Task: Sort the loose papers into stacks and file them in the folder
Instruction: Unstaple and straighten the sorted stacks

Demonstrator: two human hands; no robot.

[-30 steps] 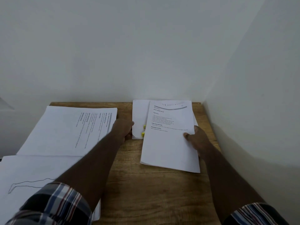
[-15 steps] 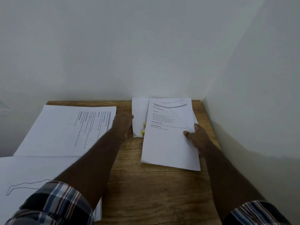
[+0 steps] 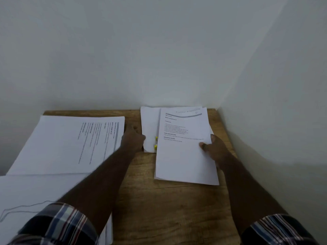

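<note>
At two o'clock, my right hand (image 3: 215,149) pinches the printed stack (image 3: 185,147). My left hand (image 3: 132,140) grips the white folder (image 3: 150,124) at twelve.

Right hand (image 3: 215,150) pinches printed stack (image 3: 185,156); left hand (image 3: 132,140) rests between paper piles

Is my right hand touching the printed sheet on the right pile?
Touching: the head view shows the right hand with its thumb on the printed sheet at its right edge.

- tabletop (image 3: 159,200): wood, brown, visible grain, matt
- printed sheets (image 3: 185,156): white paper, smooth, matt
- left stack (image 3: 67,144): the same white paper
- sleeves (image 3: 58,225): woven plaid cloth
- wall (image 3: 141,50): smooth matt paint
</note>
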